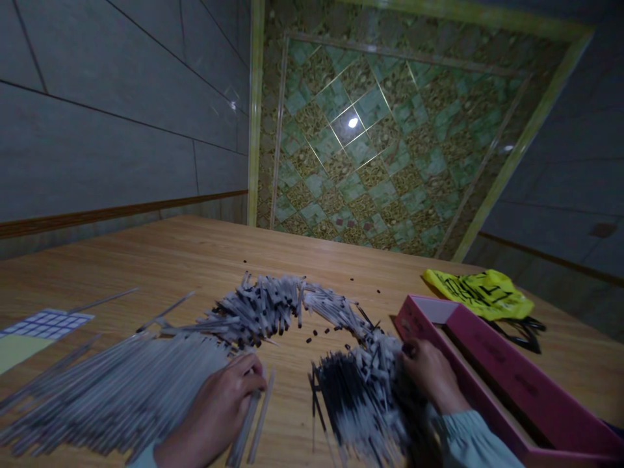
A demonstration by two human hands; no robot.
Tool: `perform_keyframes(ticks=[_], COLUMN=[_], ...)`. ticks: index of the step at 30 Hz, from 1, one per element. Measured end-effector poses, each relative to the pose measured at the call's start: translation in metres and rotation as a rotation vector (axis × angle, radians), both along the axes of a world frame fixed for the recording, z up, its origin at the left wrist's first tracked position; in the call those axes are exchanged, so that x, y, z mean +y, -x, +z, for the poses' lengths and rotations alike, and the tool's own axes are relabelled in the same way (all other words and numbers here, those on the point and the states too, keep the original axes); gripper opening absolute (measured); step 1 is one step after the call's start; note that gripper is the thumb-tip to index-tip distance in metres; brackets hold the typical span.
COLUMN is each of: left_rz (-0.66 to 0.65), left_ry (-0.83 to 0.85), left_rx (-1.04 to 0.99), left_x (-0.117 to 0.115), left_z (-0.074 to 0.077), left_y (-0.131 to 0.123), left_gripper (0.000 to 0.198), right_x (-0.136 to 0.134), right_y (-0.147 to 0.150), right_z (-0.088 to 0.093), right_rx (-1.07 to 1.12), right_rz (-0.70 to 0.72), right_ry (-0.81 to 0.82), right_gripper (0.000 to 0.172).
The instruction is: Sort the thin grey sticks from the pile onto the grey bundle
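Note:
My left hand (221,403), fingers curled, closes on the upper ends of a few thin clear plastic tubes (247,426). Beside and beneath it spreads a wide row of long clear tubes (127,390), laid roughly parallel. My right hand (431,372) is closed by the pink box's near wall, fingertips at a small dark thing that is blurred. Just left of it lies a heap of short whitish pieces (383,357). Between my hands rests a bundle of thin dark-and-clear sticks (346,390). An arc of short clear pieces with dark ends (266,302) curves across the table.
A long open pink box (497,364) stands at the right. Behind it lies a yellow bag (480,292) with black lettering and straps. Small black bits (314,333) dot the wooden table (160,253). A checked card (46,325) lies at the left edge. Tiled walls surround the table.

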State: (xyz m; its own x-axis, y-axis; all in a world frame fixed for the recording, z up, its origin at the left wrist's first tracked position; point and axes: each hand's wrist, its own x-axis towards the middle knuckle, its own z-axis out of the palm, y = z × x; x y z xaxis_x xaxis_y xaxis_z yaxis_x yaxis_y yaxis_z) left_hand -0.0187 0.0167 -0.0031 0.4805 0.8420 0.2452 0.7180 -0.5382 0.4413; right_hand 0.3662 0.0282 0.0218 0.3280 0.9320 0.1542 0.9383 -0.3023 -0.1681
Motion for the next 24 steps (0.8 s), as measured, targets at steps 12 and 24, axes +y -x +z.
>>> perform_keyframes(ticks=[12, 24], left_rz=[-0.272, -0.017], left_ry=[0.015, -0.008], left_rx=[0.064, 0.183], left_x=[-0.021, -0.012], left_z=[0.003, -0.007], left_y=[-0.019, -0.008], left_gripper=[0.013, 0.008], right_x=[-0.021, -0.034], right_y=[0.07, 0.207], right_z=[0.011, -0.008], right_rx=[0.044, 0.28], right_rz=[0.237, 0.66], right_ry=[-0.022, 0.092], right_gripper=[0.02, 0.019])
